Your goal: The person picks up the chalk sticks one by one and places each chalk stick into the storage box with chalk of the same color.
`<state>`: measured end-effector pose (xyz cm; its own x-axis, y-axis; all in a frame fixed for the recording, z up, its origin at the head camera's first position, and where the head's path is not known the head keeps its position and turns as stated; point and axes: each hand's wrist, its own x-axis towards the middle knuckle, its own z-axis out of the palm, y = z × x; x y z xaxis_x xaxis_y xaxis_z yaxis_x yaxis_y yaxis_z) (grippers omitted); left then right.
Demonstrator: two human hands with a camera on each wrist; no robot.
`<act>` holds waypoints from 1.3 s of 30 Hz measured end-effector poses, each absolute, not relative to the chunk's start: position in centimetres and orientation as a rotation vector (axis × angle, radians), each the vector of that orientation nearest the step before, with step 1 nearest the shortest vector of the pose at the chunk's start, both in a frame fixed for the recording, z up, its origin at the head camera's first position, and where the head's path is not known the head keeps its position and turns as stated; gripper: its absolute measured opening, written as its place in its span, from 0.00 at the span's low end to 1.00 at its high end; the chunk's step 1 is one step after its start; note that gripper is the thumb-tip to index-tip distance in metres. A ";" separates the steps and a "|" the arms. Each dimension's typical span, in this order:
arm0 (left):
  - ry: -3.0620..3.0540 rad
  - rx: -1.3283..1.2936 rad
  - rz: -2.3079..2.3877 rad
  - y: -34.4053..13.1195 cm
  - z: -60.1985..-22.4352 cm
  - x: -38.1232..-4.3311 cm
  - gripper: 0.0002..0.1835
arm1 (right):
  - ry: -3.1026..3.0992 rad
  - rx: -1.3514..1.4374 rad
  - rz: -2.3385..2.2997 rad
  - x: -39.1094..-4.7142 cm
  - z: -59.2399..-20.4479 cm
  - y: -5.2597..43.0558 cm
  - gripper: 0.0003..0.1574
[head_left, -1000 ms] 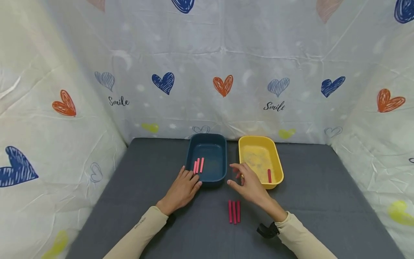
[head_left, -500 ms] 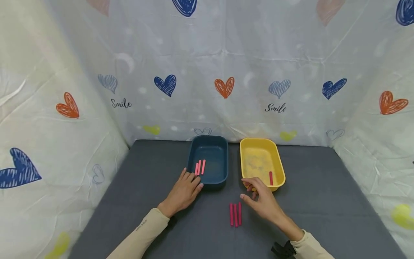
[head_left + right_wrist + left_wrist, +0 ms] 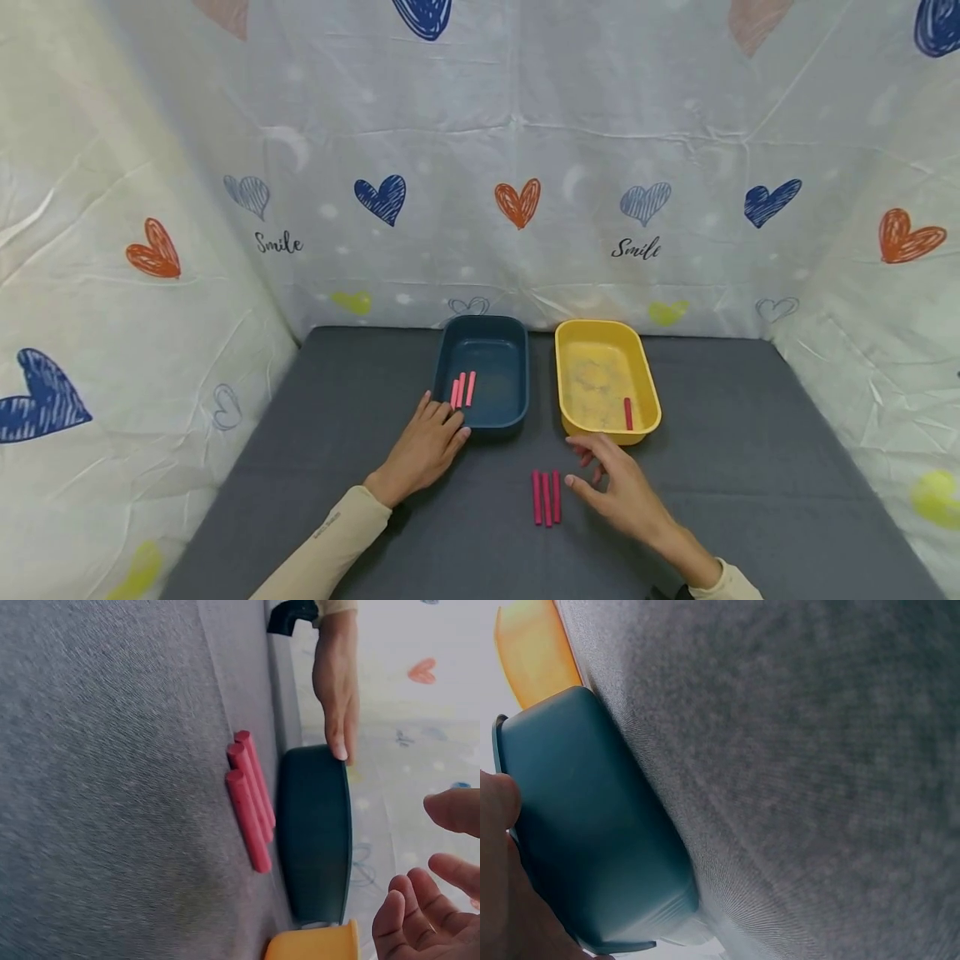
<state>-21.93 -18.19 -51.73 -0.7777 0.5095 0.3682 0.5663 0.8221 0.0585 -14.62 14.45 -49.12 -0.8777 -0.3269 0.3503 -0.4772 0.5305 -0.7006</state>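
My left hand (image 3: 422, 442) rests on the near left corner of the dark blue tray (image 3: 517, 375), with the thumb at its rim (image 3: 502, 799) in the left wrist view. Inside that tray several light pink sticks (image 3: 462, 389) lie along the left side, partly covered by the fingers. My right hand (image 3: 618, 492) hovers just in front of the yellow tray (image 3: 652, 392), its fingers apart and holding nothing. Left of it, three dark pink sticks (image 3: 244, 802) lie side by side on the cloth. One dark red stick (image 3: 628, 414) lies in the yellow tray.
Dark grey cloth (image 3: 360, 367) covers the table. Both trays stand side by side near its back edge, close to a white curtain (image 3: 450, 125) printed with hearts. More of the curtain hangs along both sides.
My right hand has drawn back from over the yellow tray's near left part, toward me and to the right, staying unfilled. The left hand keeps its place on the blue tray.
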 end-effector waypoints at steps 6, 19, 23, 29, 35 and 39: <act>-2.665 -0.824 -0.244 -18.3 -51.6 -21.8 0.12 | -2.618 0.670 1.274 -13.9 -49.7 14.6 0.30; -2.708 -0.803 -0.264 -18.1 -51.8 -21.9 0.13 | -2.763 0.654 1.268 -13.4 -51.2 15.5 0.35; -2.680 -0.818 -0.272 -18.1 -51.7 -21.9 0.12 | -2.753 0.628 1.290 -13.2 -51.3 15.4 0.36; -2.654 -0.825 -0.259 -18.1 -51.8 -22.1 0.13 | -2.769 0.554 1.270 -13.1 -51.0 15.6 0.36; -2.694 -0.810 -0.247 -18.1 -51.8 -22.0 0.15 | -2.686 0.585 1.171 -13.1 -50.8 16.2 0.34; -2.704 -0.806 -0.249 -18.1 -51.7 -22.0 0.15 | -2.573 0.594 1.000 -13.6 -50.5 16.9 0.29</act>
<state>-22.00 -18.12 -51.71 -0.7946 0.5039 0.3387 0.5573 0.8267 0.0777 -13.65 16.88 -50.49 -0.8637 -0.2628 0.4300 -0.4842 0.6693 -0.5636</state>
